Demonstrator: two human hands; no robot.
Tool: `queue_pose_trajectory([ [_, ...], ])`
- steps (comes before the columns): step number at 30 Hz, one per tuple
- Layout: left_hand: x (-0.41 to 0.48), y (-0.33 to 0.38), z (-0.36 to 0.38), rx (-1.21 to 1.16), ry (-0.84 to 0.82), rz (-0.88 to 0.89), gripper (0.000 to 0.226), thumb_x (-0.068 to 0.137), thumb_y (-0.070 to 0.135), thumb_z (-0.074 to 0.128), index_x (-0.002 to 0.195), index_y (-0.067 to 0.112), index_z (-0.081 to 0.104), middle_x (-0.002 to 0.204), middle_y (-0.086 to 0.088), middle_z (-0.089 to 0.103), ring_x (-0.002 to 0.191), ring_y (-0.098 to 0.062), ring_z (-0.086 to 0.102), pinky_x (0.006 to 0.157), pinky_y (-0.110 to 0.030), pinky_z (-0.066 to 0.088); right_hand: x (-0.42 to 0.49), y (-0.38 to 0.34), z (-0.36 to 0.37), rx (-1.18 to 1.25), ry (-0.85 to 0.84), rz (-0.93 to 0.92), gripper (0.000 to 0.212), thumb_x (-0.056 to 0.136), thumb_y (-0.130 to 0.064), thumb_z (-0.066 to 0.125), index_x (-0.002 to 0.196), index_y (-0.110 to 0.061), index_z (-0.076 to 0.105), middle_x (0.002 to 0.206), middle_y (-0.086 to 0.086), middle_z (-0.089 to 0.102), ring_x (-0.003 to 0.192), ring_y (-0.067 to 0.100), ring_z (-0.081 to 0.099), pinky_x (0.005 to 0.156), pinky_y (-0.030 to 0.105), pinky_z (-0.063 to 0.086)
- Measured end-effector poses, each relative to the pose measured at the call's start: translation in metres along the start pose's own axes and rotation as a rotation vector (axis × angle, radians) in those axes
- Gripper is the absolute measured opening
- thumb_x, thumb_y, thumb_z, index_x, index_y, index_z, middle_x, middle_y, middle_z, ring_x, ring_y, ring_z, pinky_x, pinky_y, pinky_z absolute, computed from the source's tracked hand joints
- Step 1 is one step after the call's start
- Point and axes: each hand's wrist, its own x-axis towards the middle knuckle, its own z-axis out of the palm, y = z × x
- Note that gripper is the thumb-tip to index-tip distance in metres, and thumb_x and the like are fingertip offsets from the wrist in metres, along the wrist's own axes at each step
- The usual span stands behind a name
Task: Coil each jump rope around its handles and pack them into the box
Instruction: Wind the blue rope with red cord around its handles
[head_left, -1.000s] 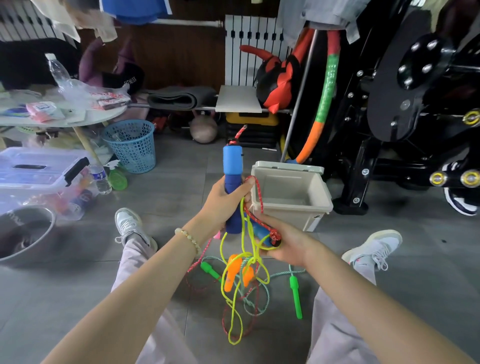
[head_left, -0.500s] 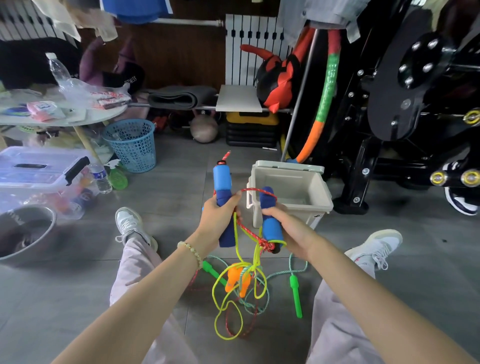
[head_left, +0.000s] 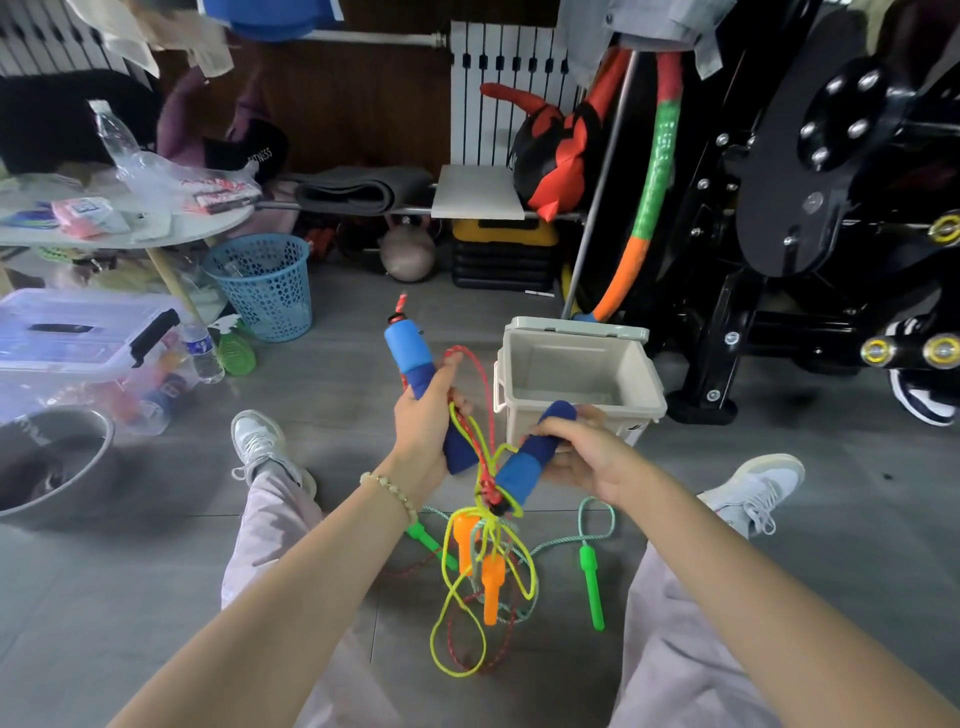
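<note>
With your left hand (head_left: 426, 431) and right hand (head_left: 587, 457) each holding a blue foam handle (head_left: 410, 353), fingers curled tight, near the open beige plastic box (head_left: 566, 358), free the red braided rope (head_left: 480, 384) from the yellow cord (head_left: 530, 571) before winding.

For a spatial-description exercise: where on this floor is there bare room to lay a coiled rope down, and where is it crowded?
Bare floor lies between the blue basket and the beige box, and between the metal bowl and the left shoe. The box looks empty. Crowded: the rope tangle between the legs.
</note>
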Motion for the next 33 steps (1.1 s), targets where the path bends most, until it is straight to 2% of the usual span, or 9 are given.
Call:
queue_pose_trajectory([
  [5, 0.000, 0.001, -0.001, -0.091, 0.038, -0.013, 0.026, 0.088, 0.025, 0.067, 0.072, 0.017, 0.048, 0.040, 0.006, 0.045, 0.035, -0.007, 0.043, 0.041, -0.018, 0.040, -0.002, 0.011, -0.006, -0.249, 0.073, 0.021, 0.046, 0.083, -0.015, 0.070, 0.115, -0.008, 0.039, 0.093, 0.008, 0.058, 0.076, 0.018, 0.062, 0.066, 0.036, 0.057],
  [7, -0.002, 0.001, 0.003, -0.072, 0.000, -0.020, 0.025, 0.088, 0.026, 0.067, 0.073, 0.017, 0.049, 0.041, 0.007, 0.045, 0.036, -0.007, 0.043, 0.043, -0.020, 0.040, -0.003, 0.018, -0.004, -0.651, 0.142, -0.148, 0.043, 0.084, -0.027, 0.070, 0.117, -0.013, 0.046, 0.109, 0.004, 0.051, 0.099, 0.017, 0.053, 0.087, 0.032, 0.048],
  [9, -0.001, 0.004, 0.006, -0.067, -0.012, -0.025, 0.025, 0.086, 0.026, 0.069, 0.074, 0.018, 0.048, 0.043, 0.006, 0.044, 0.036, -0.007, 0.043, 0.042, -0.020, 0.041, -0.009, 0.018, 0.002, -0.700, -0.009, -0.326, 0.022, 0.092, -0.031, 0.057, 0.109, -0.018, 0.060, 0.114, -0.002, 0.056, 0.110, 0.010, 0.052, 0.098, 0.021, 0.041],
  [11, 0.001, 0.008, 0.009, -0.062, -0.001, -0.027, 0.026, 0.085, 0.025, 0.070, 0.075, 0.017, 0.048, 0.044, 0.005, 0.044, 0.035, -0.008, 0.043, 0.041, -0.018, 0.041, -0.024, 0.018, 0.012, -0.591, -0.277, -0.285, 0.019, 0.097, -0.032, 0.045, 0.100, -0.026, 0.062, 0.101, -0.017, 0.065, 0.102, -0.005, 0.056, 0.091, 0.009, 0.038],
  [13, 0.001, 0.011, 0.009, -0.065, 0.013, -0.029, 0.026, 0.086, 0.024, 0.069, 0.074, 0.017, 0.048, 0.044, 0.004, 0.045, 0.035, -0.008, 0.044, 0.040, -0.018, 0.040, -0.024, 0.027, 0.014, -0.625, -0.392, -0.313, 0.016, 0.088, -0.031, 0.062, 0.103, -0.032, 0.058, 0.104, -0.017, 0.063, 0.102, -0.005, 0.056, 0.095, 0.014, 0.038],
  [16, 0.003, 0.013, 0.008, -0.062, 0.030, -0.044, 0.027, 0.086, 0.027, 0.069, 0.072, 0.017, 0.047, 0.043, 0.005, 0.046, 0.037, -0.008, 0.045, 0.046, -0.022, 0.042, -0.013, 0.043, 0.010, -0.769, -0.270, -0.470, 0.048, 0.070, -0.026, 0.082, 0.102, -0.039, 0.050, 0.109, -0.012, 0.060, 0.106, 0.003, 0.056, 0.092, 0.013, 0.040],
  [23, 0.005, 0.015, 0.001, -0.104, 0.024, -0.058, 0.027, 0.086, 0.026, 0.069, 0.071, 0.018, 0.048, 0.050, 0.005, 0.045, 0.040, -0.007, 0.045, 0.046, -0.020, 0.042, -0.009, 0.049, 0.008, -0.813, -0.101, -0.668, 0.027, 0.075, -0.031, 0.076, 0.086, -0.045, 0.056, 0.093, -0.020, 0.060, 0.092, 0.001, 0.057, 0.085, 0.021, 0.044],
  [27, 0.006, 0.017, 0.001, -0.086, 0.011, -0.035, 0.029, 0.085, 0.026, 0.070, 0.069, 0.018, 0.047, 0.046, 0.005, 0.045, 0.043, -0.010, 0.044, 0.049, -0.024, 0.041, -0.006, 0.045, 0.005, -0.875, 0.019, -0.825, 0.023, 0.079, -0.026, 0.073, 0.102, -0.028, 0.071, 0.098, -0.016, 0.058, 0.094, 0.001, 0.056, 0.083, 0.016, 0.042],
  [33, 0.009, 0.016, -0.004, -0.028, 0.028, -0.015, 0.032, 0.085, 0.028, 0.070, 0.068, 0.018, 0.045, 0.046, 0.005, 0.046, 0.044, -0.012, 0.044, 0.050, -0.026, 0.042, -0.006, 0.026, 0.003, -0.958, -0.005, -0.904, 0.005, 0.085, -0.015, 0.066, 0.089, -0.015, 0.064, 0.091, -0.002, 0.057, 0.086, 0.009, 0.052, 0.075, 0.018, 0.040],
])
